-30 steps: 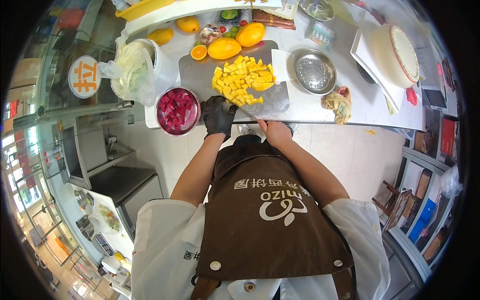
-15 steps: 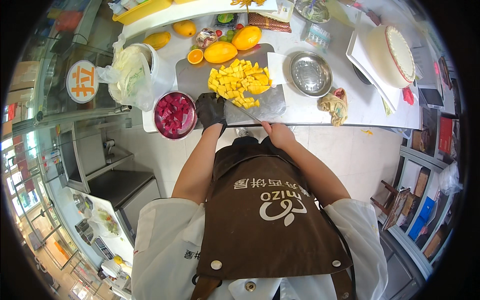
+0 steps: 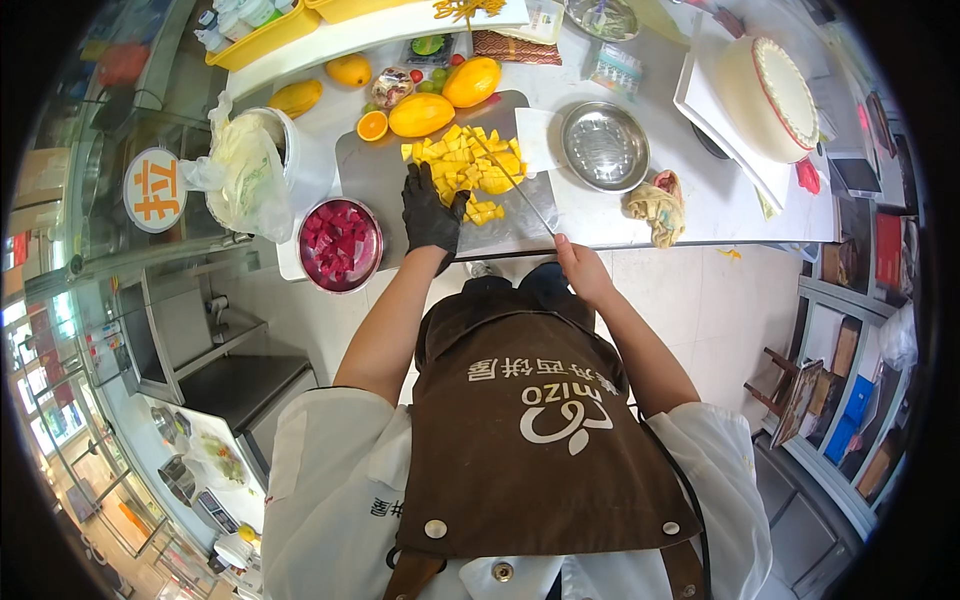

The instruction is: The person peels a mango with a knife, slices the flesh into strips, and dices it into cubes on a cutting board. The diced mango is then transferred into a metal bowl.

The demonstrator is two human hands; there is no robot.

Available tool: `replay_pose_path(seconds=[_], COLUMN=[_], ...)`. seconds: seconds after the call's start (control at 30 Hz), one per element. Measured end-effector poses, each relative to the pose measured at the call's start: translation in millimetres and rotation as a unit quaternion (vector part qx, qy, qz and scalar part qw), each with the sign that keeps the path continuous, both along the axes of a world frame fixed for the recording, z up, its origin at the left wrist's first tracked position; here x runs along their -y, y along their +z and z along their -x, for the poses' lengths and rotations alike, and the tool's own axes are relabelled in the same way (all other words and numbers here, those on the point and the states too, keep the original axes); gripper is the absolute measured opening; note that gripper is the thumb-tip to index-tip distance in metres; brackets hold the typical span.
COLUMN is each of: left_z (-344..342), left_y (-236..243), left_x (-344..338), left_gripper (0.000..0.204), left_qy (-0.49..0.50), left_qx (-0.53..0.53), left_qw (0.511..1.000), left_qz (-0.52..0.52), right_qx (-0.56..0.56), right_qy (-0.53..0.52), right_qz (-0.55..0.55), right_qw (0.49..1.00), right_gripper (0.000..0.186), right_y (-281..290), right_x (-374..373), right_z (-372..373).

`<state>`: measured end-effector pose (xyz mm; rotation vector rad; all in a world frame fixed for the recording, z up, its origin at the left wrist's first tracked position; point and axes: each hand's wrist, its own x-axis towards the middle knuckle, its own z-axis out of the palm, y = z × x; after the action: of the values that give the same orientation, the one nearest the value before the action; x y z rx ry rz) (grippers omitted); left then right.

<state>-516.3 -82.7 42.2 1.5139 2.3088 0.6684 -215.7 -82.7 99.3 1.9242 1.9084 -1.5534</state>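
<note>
Diced yellow mango lies heaped on a grey cutting board near the front edge of the table. My left hand, in a black glove, is at the left side of the heap with its fingers stretched forward, and its fingertips are at the cubes. My right hand, ungloved, grips a long thin knife by the handle. The blade slants far and left across the mango; whether it touches the cubes I cannot tell. Left of the glove stands a metal bowl of magenta fruit chunks.
Beyond the heap lie whole mangoes and a halved orange. An empty metal bowl and a crumpled cloth are to the right. Farther right stands a white cake. A bag-lined white bucket stands left of the board.
The knife has swung from the heap's near edge to lie across its middle. My left hand has moved forward along the cubes, and its fingers have stretched out.
</note>
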Motion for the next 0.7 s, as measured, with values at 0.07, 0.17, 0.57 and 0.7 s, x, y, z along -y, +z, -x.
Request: replay_pose_path(seconds=[0.07,0.17,0.57,0.7], left_z=[-8,7,27,20], left_y=[-1,-5,16,32], left_x=[2,-11,-45,-60], left_gripper=[0.088,0.076,0.053,0.046], left_qy=[0.000,0.043,-0.070,-0.105], left_qx=[0.008,-0.049,-0.004,0.031], left_qw=[1.000,0.995,0.998,0.993], left_qz=[0.010,-0.074,-0.004,-0.043], right_qx=[0.004,0.017,0.029,0.020], right_qy=[-0.018,-0.038,-0.062,-0.082], right_qz=[-0.018,-0.028,-0.043,-0.051], right_qw=[1.000,0.999,0.997,0.995], right_gripper=[0.082,0.081,0.074,0.069], right_y=[-5,-10,9,9], right_x=[4,8,7,0], right_z=[-14,-34,-78,-99])
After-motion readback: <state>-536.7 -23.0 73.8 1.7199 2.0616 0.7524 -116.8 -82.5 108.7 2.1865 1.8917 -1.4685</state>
